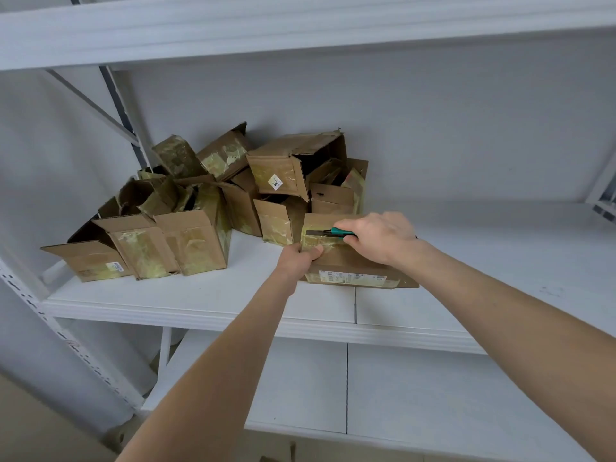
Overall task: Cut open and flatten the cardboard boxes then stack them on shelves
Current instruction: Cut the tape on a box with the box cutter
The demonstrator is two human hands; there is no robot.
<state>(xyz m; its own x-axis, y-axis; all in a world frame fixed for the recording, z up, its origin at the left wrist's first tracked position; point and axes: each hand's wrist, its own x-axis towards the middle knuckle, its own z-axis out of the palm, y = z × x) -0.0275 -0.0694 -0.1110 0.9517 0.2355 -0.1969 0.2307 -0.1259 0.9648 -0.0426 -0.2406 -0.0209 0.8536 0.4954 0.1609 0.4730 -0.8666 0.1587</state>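
**Lower shelf** [300, 388]: smooth matte white panel with a thin dark seam, lying nearest, below the work level.

**Shelf** [206, 313]: white board with a moulded front lip, carrying all the cardboard.

**Post** [50, 315]: white metal upright with punched slots, standing at the shelf's left end.

**Left hand** [301, 258]: reaching in on a bare forearm and gripping the box's left edge, with fingers and thumb curling tightly round the taped corner.

**Box** [353, 261]: low, rectangular brown corrugated cardboard, sitting at the front of the shelf, right of centre. Glossy yellowed tape [316, 241] is wrinkling across its top. A long white printed label [353, 277] is running along its near side.

**Right hand** [376, 238]: knuckles up, closing firmly round the knife handle and hovering over the box top.

**Knife** [333, 232]: slim cutter with a teal handle. Its dark flat blade end is pointing left and lying against the tape.

**Pile** [186, 221]: creased brown boxes heaping behind and to the left of the box, some standing and some tilting. Their flaps are gaping and patches of shiny yellowed tape are peeling. A small white sticker [275, 182] is sitting diamond-wise on one of the upper boxes.

**Wall** [433, 128]: plain pale grey surface, backing the shelf.

**Top shelf** [300, 25]: broad white ribbed edge, crossing overhead.
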